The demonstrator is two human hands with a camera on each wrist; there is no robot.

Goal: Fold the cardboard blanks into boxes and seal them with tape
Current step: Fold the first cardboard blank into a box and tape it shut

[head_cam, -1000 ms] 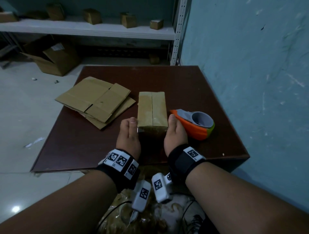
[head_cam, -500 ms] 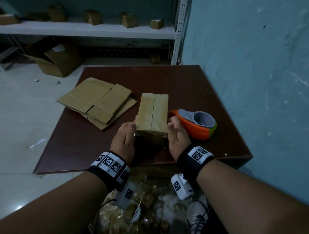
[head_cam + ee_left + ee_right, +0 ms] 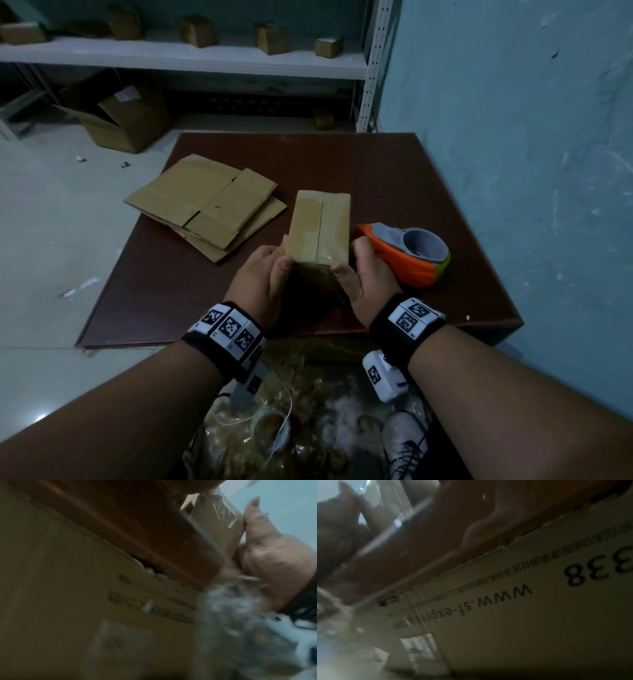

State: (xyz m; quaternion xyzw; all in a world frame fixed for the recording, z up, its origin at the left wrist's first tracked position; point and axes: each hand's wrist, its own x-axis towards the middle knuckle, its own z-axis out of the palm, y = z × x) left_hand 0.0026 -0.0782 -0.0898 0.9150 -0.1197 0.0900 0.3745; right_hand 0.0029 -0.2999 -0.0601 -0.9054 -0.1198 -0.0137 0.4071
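Note:
A small folded cardboard box (image 3: 320, 228) with clear tape along its top seam is held over the near middle of the brown table (image 3: 342, 161). My left hand (image 3: 263, 284) grips its near left corner, thumb on the near face. My right hand (image 3: 366, 281) grips the near right corner in the same way. In the left wrist view the box (image 3: 214, 516) shows shiny tape on its end, with the right hand (image 3: 267, 555) against it. Flat cardboard blanks (image 3: 205, 202) lie stacked on the table's left. An orange and grey tape dispenser (image 3: 411, 253) sits just right of the box.
A blue wall (image 3: 513, 137) runs close along the table's right side. A large printed carton (image 3: 522, 615) stands under the table's near edge. At the back, a white shelf (image 3: 171, 54) carries several small boxes, with an open carton (image 3: 116, 120) on the floor below it.
The box lay flat with my hands pressing its near sides. Both hands now grip its near end, which has come up off the table and tilted slightly.

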